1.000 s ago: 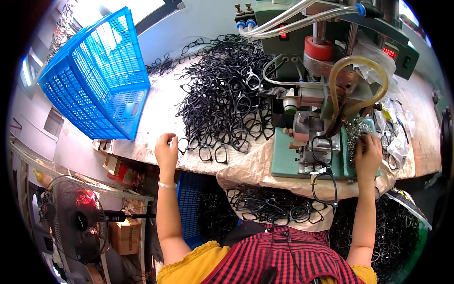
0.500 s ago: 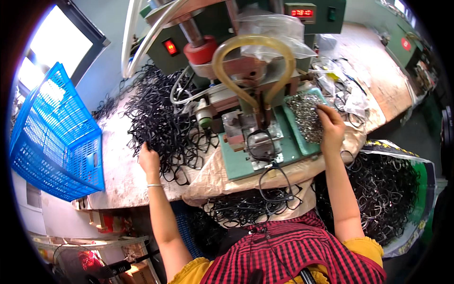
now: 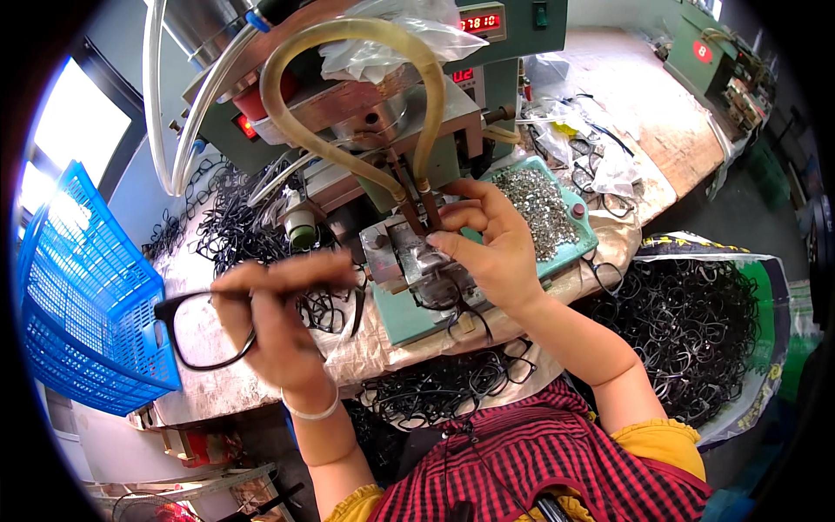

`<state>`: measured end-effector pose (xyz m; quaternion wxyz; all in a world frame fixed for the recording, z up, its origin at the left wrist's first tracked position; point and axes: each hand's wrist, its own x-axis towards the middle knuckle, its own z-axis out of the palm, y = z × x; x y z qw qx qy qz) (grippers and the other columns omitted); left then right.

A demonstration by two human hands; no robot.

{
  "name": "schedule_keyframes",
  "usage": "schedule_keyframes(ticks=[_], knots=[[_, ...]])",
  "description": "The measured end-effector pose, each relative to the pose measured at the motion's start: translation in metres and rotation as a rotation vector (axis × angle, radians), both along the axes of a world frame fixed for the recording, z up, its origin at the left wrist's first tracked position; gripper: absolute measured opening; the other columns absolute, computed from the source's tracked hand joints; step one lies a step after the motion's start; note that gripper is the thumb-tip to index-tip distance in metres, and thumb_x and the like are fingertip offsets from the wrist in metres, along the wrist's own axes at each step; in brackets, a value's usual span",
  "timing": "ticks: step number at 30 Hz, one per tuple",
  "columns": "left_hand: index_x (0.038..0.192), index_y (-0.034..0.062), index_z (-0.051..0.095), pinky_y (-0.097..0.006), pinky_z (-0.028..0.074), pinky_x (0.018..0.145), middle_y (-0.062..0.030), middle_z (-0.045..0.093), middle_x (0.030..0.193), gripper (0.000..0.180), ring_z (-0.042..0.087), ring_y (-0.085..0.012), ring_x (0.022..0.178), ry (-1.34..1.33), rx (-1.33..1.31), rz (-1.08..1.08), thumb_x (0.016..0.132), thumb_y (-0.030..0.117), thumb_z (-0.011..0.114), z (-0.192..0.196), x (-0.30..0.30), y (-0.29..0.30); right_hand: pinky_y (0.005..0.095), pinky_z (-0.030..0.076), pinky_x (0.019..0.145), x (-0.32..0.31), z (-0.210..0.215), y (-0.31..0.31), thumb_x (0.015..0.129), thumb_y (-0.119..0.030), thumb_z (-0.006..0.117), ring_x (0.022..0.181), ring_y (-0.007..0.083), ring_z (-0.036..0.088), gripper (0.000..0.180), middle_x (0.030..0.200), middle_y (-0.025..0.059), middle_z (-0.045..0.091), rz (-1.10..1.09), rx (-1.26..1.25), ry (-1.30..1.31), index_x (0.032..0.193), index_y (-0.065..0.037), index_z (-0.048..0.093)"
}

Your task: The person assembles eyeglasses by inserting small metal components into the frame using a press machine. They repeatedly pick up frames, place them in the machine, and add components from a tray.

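My left hand [image 3: 283, 326], blurred by motion, is closed on a black eyeglass frame [image 3: 209, 369] and holds it up in front of the heap of frames. One rim hangs out to the left of the fingers. My right hand [image 3: 496, 248] reaches to the metal fixture [image 3: 402, 252] of the press, its thumb and fingers bent together beside the tips under the yellow tube [image 3: 287, 65]. Whatever sits between those fingertips is too small or hidden to name. Another black eyeglass frame [image 3: 465, 306] lies at the front of the fixture, below my right hand.
A green tray [image 3: 584, 235] of small metal parts stands right of the fixture. Black frames heap [image 3: 230, 213] on the table at left, beside a blue basket [image 3: 96, 348]. More frames fill a lap cloth and a large sack [image 3: 770, 348] at right.
My left hand has come up and inward from the heap with an eyeglass frame. My right hand has gone left from the tray of metal parts to the fixture. The view has shifted.
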<state>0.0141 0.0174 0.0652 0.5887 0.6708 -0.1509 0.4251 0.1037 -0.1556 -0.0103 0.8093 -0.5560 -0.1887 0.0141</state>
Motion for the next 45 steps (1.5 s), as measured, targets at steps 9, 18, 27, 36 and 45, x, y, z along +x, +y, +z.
schedule_keyframes(ticks=[9, 18, 27, 36, 45], knots=[[0.102, 0.0032, 0.039, -0.026, 0.048, 0.048, -0.0272, 0.066, 0.072, 0.022, 0.055, -0.0234, 0.048, 0.216, -0.144, -0.004, 0.105, 0.023, 0.03, 0.0, -0.008, -0.034, 0.0281, 0.046, 0.098, -0.02, 0.016, 0.0, 0.086, 0.003, 0.067, 0.111, 0.0144, 0.062, 0.054, 0.118, 0.0123, 0.068, 0.014, 0.019, 0.115, 0.136, 0.003, 0.049], [0.105, 0.0048, 0.042, -0.03, 0.049, 0.051, -0.0281, 0.069, 0.085, 0.025, 0.058, -0.024, 0.055, -0.033, -0.211, 0.163, 0.107, 0.025, 0.029, -0.002, -0.004, -0.02, 0.044, 0.042, 0.108, -0.007, 0.009, -0.018, 0.081, -0.012, 0.076, 0.132, 0.0345, 0.051, 0.035, 0.13, 0.0196, 0.062, -0.386, -0.649, -0.559, 0.114, -0.005, 0.069], [0.104, 0.0017, 0.04, -0.027, 0.048, 0.049, -0.0261, 0.069, 0.078, 0.02, 0.054, -0.0227, 0.047, 0.116, -0.167, 0.181, 0.104, 0.02, 0.034, 0.014, 0.001, -0.014, 0.0432, 0.047, 0.101, -0.001, 0.006, -0.005, 0.08, -0.015, 0.077, 0.123, 0.0364, 0.06, 0.013, 0.109, 0.0183, 0.071, -0.139, -0.361, -0.368, 0.088, -0.005, 0.076], [0.108, 0.0096, 0.044, -0.031, 0.049, 0.047, -0.0297, 0.069, 0.084, 0.021, 0.061, -0.0242, 0.054, 1.142, -0.783, -0.907, 0.106, 0.03, 0.039, -0.039, -0.016, -0.049, 0.048, 0.045, 0.103, 0.046, -0.078, -0.106, 0.079, -0.016, 0.076, 0.125, 0.0409, 0.056, 0.017, 0.12, 0.0216, 0.065, -0.65, -1.088, -0.604, 0.09, -0.005, 0.071], [0.106, 0.0126, 0.048, -0.031, 0.048, 0.044, -0.0264, 0.069, 0.084, 0.017, 0.061, -0.0207, 0.059, 1.057, -0.883, -0.926, 0.105, 0.029, 0.042, -0.06, -0.01, -0.06, 0.0473, 0.052, 0.088, 0.045, -0.073, -0.093, 0.078, -0.017, 0.073, 0.116, 0.0369, 0.06, 0.014, 0.117, 0.0144, 0.066, -0.611, -0.999, -0.692, 0.089, -0.01, 0.069]])
